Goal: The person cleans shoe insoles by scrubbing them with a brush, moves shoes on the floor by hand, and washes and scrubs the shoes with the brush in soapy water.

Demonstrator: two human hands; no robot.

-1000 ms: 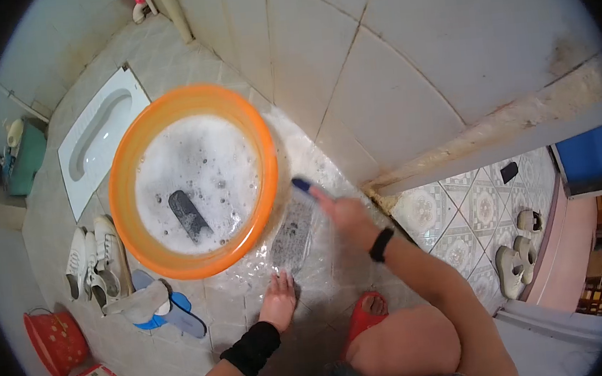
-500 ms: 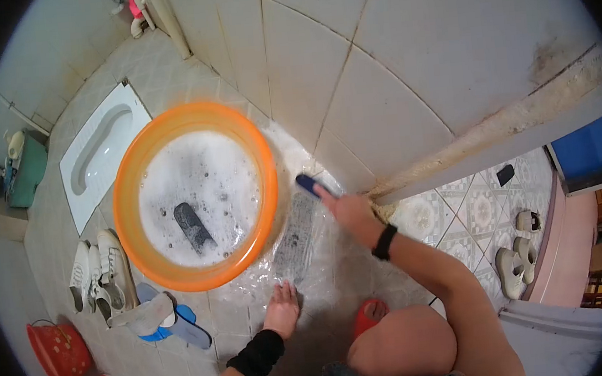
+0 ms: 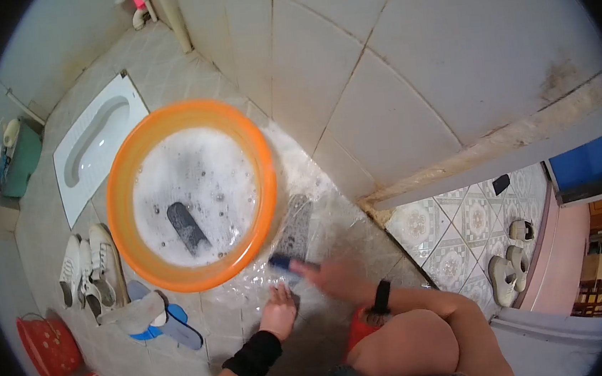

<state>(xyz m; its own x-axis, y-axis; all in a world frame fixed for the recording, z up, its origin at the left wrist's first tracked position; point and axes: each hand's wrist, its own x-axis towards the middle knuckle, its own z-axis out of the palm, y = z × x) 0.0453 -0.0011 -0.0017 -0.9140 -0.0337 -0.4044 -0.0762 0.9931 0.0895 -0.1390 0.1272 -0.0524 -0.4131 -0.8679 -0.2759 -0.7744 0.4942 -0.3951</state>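
Note:
My right hand (image 3: pixel 334 279), slightly blurred, grips a dark blue scrubbing brush (image 3: pixel 290 264) at the near end of a grey insole-like piece (image 3: pixel 295 224). That piece lies flat on the wet floor, coated in suds. My left hand (image 3: pixel 279 314) rests with its fingers stretched out just below it; whether the fingertips touch its edge is hard to tell. Beside them stands an orange basin (image 3: pixel 266 212) of foamy water. A similar dark grey piece (image 3: pixel 189 230) lies partly under the foam inside.
A white squat toilet (image 3: pixel 100 145) is set in the floor behind the basin. White sneakers (image 3: pixel 93 270), blue slippers (image 3: pixel 170 325) and a red bucket (image 3: pixel 49 350) stand left. A tiled wall (image 3: pixel 336 99) rises on the right, with more shoes (image 3: pixel 509 273) beyond the doorway.
My right hand has brought the brush from the far end of the grey piece to its near end, close to my left hand. The left hand stays nearly where it was.

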